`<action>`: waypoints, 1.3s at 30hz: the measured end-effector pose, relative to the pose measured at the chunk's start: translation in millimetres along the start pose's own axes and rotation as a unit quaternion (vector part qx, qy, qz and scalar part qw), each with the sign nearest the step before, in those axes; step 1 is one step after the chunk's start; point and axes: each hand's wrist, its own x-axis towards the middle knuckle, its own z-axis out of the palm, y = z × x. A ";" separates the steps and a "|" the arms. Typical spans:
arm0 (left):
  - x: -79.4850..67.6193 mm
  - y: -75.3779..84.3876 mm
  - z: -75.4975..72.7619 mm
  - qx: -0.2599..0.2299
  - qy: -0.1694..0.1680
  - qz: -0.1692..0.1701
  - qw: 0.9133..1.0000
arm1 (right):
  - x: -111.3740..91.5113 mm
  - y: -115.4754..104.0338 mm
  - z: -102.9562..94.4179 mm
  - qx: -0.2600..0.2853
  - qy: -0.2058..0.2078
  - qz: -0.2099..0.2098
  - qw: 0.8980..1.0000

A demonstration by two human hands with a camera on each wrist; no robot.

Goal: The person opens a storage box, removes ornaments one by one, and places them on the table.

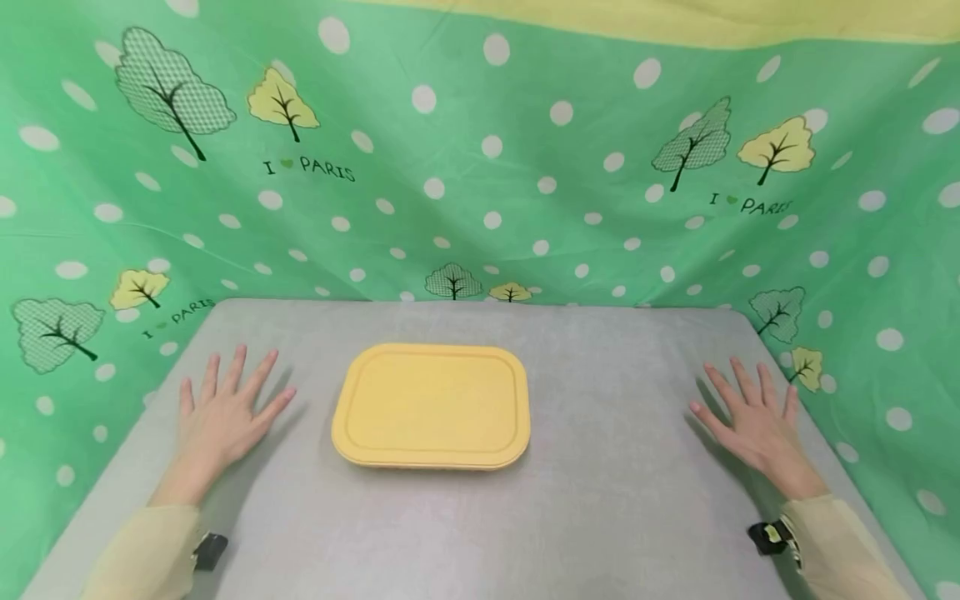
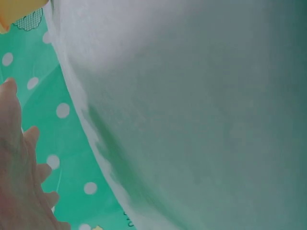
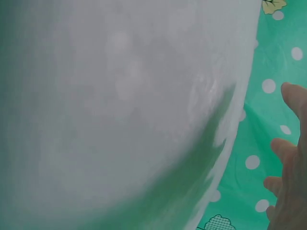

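Note:
A yellow rectangular container with rounded corners and a flat lid (image 1: 431, 407) sits on the grey table, a little left of the middle. To its left, my left hand (image 1: 223, 418) is spread palm down over the table with straight fingers and holds nothing. Far to the right of the container, my right hand (image 1: 757, 425) is likewise spread with nothing in it. In the left wrist view a corner of the yellow container (image 2: 21, 10) shows at the top left, above the left hand (image 2: 21, 167). Only the right hand's fingers and edge (image 3: 292, 167) show in the right wrist view.
The grey table (image 1: 600, 517) ends at a straight back edge with rounded corners. A green curtain (image 1: 525, 167) with white dots, printed trees and lettering hangs behind and along both sides. Dark straps with small devices (image 1: 768, 537) are at the cuffs of both sleeves.

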 end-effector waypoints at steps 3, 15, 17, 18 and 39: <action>-1.1 -1.1 -1.2 0.000 0.002 -0.002 1.000 | 0.6 -1.6 -1.1 -0.001 -0.002 0.000 1.000; 1.0 -0.6 -0.4 0.012 -0.005 0.005 1.000 | 8.5 -17.8 -6.4 0.001 0.000 -0.030 1.000; 3.4 2.0 -0.3 0.010 -0.004 0.005 1.000 | 12.1 -20.8 -7.7 0.001 0.002 -0.034 0.999; 4.7 3.8 -0.6 0.010 -0.003 0.006 1.000 | 14.1 -22.5 -8.4 0.002 0.003 -0.036 0.999; 31.3 42.3 16.2 -0.205 -0.033 0.142 0.968 | 44.1 -106.2 8.1 0.101 -0.018 -0.088 0.991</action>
